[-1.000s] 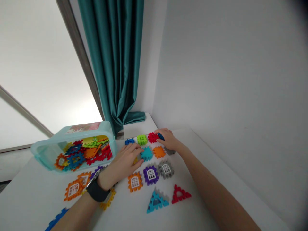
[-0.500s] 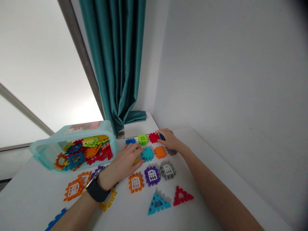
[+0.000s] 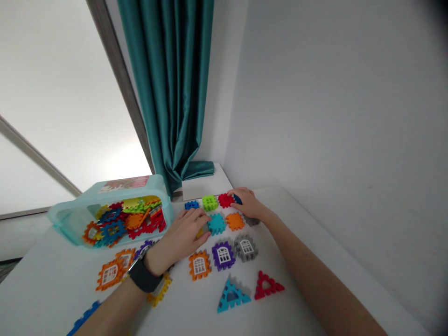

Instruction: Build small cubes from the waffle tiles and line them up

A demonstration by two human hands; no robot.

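My left hand (image 3: 184,233), with a black watch on the wrist, lies flat on the white table, fingers stretched over a yellow tile and touching a teal square tile (image 3: 217,224). My right hand (image 3: 247,203) rests at the far row, fingers curled on a dark blue tile (image 3: 237,199) beside a red tile (image 3: 226,200). In that row also sit a green tile (image 3: 209,202) and a small blue tile (image 3: 191,205). An orange tile (image 3: 234,221) lies between my hands.
Orange (image 3: 199,264), purple (image 3: 223,255) and grey (image 3: 246,247) window tiles form a nearer row, with teal (image 3: 232,296) and red (image 3: 267,285) triangles in front. A tipped clear teal box (image 3: 63,219) of tiles lies left. More tiles (image 3: 111,274) lie near my left wrist. Wall right, curtain (image 3: 171,93) behind.
Both hands stay where they were on the tiles. The view has shifted slightly, so everything sits a little further right in the picture.
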